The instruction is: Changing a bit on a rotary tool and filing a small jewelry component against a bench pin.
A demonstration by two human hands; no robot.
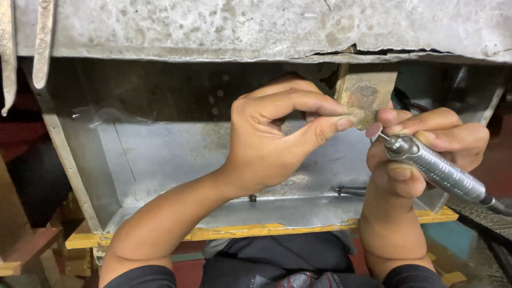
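Note:
My left hand (277,136) pinches a small flat brownish metal piece (365,96) between thumb and fingers, holding it up in front of a metal tray. My right hand (426,149) grips a silver ribbed rotary tool handpiece (437,168) like a pen. Its small round pink grinding tip (374,130) touches the lower edge of the brownish piece.
A sheet-metal tray (160,160) with a yellow front edge (256,230) lies under my hands, below a worn grey bench top (240,26). A small dark bit (344,190) and a tiny nut (252,198) rest in the tray. A wooden stool (32,245) stands at the left.

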